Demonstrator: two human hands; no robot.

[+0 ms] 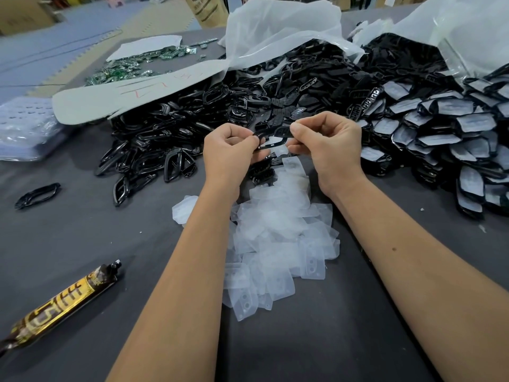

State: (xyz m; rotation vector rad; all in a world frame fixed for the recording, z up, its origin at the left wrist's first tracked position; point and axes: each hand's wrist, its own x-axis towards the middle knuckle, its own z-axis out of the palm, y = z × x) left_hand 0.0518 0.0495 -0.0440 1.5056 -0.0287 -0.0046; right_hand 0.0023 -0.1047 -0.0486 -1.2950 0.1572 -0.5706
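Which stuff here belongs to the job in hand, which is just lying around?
In hand: black frame, pinched by left hand and right hand; frame pile, probably stock.
Lying about: gold tube, green circuit boards, clear pads, film-covered shells.

Fingers of the left hand [228, 150] and right hand [327, 142] cover both ends of the black frame [278, 131] they pinch. The gold tube [55, 307] near left runs off the edge, its lettering unreadable. The green circuit boards [124, 68] far left are too small to make out. The white bag [275, 31] hides the far part of the heap of frames [154, 133].
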